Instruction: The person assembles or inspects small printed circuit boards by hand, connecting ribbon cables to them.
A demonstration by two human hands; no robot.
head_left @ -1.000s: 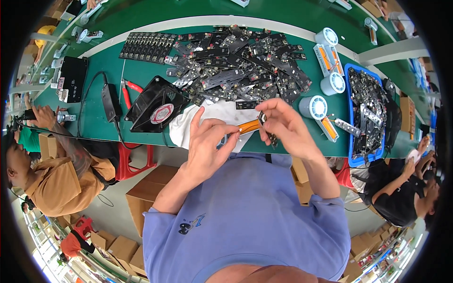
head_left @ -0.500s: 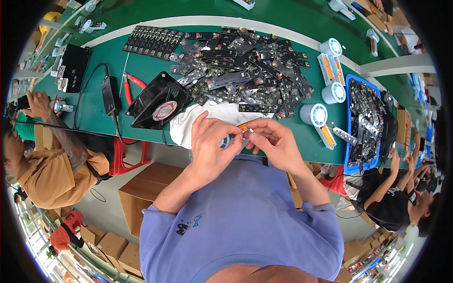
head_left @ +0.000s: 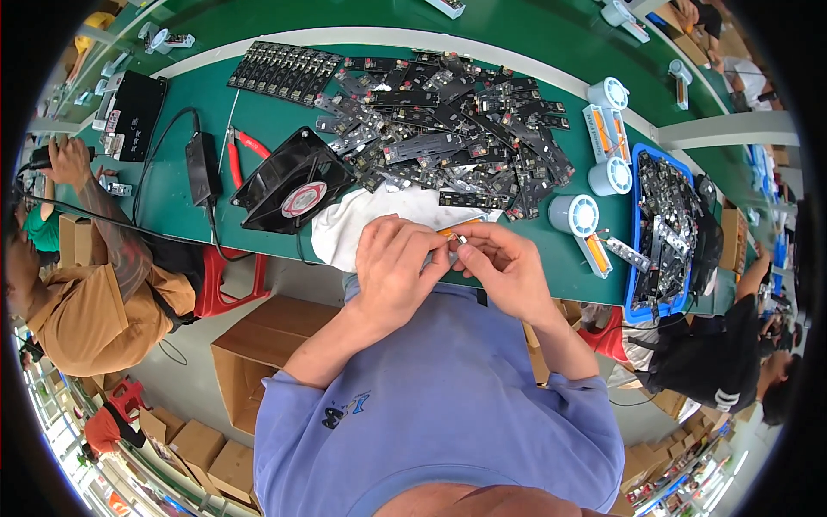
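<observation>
My left hand [head_left: 396, 265] is closed around a handheld fan that it mostly hides. An orange battery [head_left: 447, 231] in the fan's handle shows just past the fingertips. My right hand [head_left: 510, 269] pinches a small white connector [head_left: 462, 239] against the fan, close to the left fingertips. Both hands meet over the table's near edge, in front of a crumpled white cloth [head_left: 345, 226]. Beyond the cloth lies a big heap of black circuit boards [head_left: 448, 129].
A black square fan [head_left: 291, 185], red-handled pliers [head_left: 235, 164] and a black power adapter [head_left: 203, 171] lie left. Light-blue handheld fans [head_left: 574, 215] and a blue tray [head_left: 636, 233] of boards are right. Joined boards [head_left: 284, 72] lie far left. Co-workers sit on both sides.
My left fingers have curled in and lowered over the fan, hiding its round light-blue head. The right hand keeps its pinch. The left co-worker's hand has lifted a dark tool.
</observation>
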